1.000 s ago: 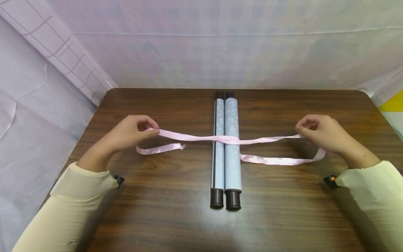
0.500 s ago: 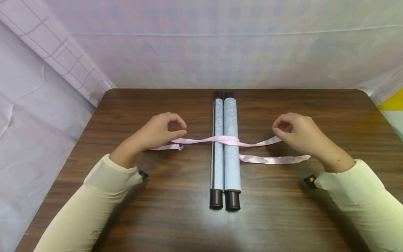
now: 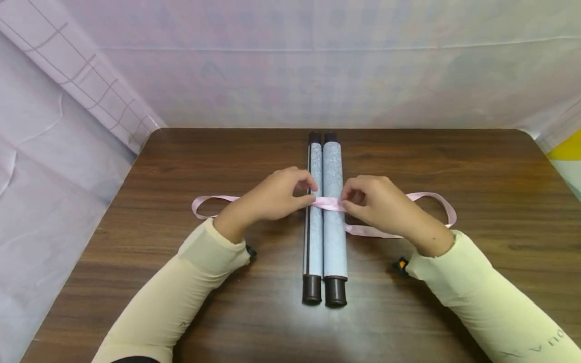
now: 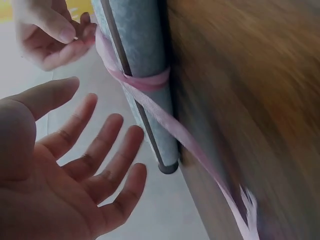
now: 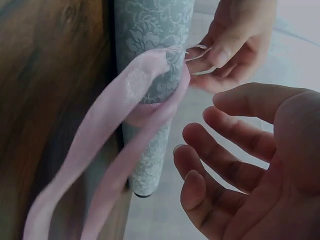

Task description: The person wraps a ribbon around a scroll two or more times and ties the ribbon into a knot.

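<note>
Rolls: The left roll (image 3: pixel 315 242) and right roll (image 3: pixel 335 242) are lying side by side at the middle of the table (image 3: pixel 390 312), patterned pale blue with dark end caps (image 3: pixel 336 293), their long axes running away from the person.
Ribbon: The pink ribbon (image 3: pixel 329 203) is wrapping around the rolls and crossing their tops roughly square to the long axis. Its left tail (image 3: pixel 219 197) and right tail (image 3: pixel 373 232) are each bending back in a loop.
Ribbon ends: In the left wrist view, the left frayed end (image 4: pixel 250 205) is hanging beside its tail; in the right wrist view, the right frayed end (image 5: pixel 167 52) is lying against a roll.
Left hand: The left hand (image 3: pixel 283 194) is reaching in with its fingertips over the left roll, being the nearer hand to the gap between the rolls. Its fingers are spreading apart from the thumb, gripping nothing.
Right hand: The right hand (image 3: pixel 374 199) is hovering with its fingertips by the right roll's outer edge, fingers curving loosely and holding nothing.
Crossing: The ribbon's crossing is lying between both sets of fingertips; whether either is touching it, I cannot tell.
</note>
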`<state>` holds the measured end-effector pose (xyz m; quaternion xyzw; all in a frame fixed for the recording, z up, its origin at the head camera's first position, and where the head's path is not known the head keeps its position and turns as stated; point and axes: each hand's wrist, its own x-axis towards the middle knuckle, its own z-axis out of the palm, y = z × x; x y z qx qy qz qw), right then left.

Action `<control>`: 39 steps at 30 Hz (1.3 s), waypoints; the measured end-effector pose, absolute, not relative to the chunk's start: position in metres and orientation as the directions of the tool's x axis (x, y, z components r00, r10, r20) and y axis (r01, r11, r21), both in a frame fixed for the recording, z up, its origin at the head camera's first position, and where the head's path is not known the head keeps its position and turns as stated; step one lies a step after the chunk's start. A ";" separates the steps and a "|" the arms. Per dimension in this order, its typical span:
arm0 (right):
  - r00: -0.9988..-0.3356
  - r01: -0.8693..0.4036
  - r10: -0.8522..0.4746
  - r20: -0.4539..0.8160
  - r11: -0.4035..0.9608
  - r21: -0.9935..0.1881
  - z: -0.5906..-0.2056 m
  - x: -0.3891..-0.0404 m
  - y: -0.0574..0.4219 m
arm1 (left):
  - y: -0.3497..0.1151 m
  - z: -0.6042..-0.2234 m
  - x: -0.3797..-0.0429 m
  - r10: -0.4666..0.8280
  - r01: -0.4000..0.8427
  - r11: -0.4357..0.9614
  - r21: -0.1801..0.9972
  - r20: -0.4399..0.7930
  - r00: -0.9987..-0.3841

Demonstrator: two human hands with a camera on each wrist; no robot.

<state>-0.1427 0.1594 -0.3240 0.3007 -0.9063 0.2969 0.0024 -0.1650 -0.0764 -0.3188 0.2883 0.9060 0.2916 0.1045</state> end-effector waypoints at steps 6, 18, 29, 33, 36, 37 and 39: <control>-0.830 -0.521 -0.540 0.142 0.658 -0.544 -0.329 -0.139 0.153 | -0.072 -0.321 -0.158 0.585 0.464 0.724 0.511 -0.098 -0.805; -0.830 -0.478 -0.557 -0.034 0.742 -0.471 -0.331 -0.140 0.155 | -0.079 -0.324 -0.151 0.570 0.450 0.740 0.500 -0.111 -0.814; -0.833 -0.518 -0.543 0.109 0.693 -0.501 -0.330 -0.142 0.154 | -0.078 -0.323 -0.148 0.555 0.430 0.738 0.520 -0.106 -0.825; -0.838 -0.523 -0.520 0.165 0.680 -0.513 -0.327 -0.140 0.150 | -0.076 -0.323 -0.147 0.557 0.438 0.724 0.533 -0.076 -0.827; -0.823 -0.560 -0.512 0.245 0.659 -0.503 -0.326 -0.139 0.147 | -0.073 -0.322 -0.146 0.565 0.437 0.710 0.552 -0.077 -0.822; -0.817 -0.572 -0.509 0.273 0.651 -0.499 -0.326 -0.139 0.146 | -0.072 -0.322 -0.146 0.569 0.436 0.705 0.559 -0.079 -0.818; -0.805 -0.592 -0.500 0.320 0.638 -0.493 -0.326 -0.139 0.145 | -0.071 -0.321 -0.145 0.575 0.438 0.700 0.564 -0.081 -0.814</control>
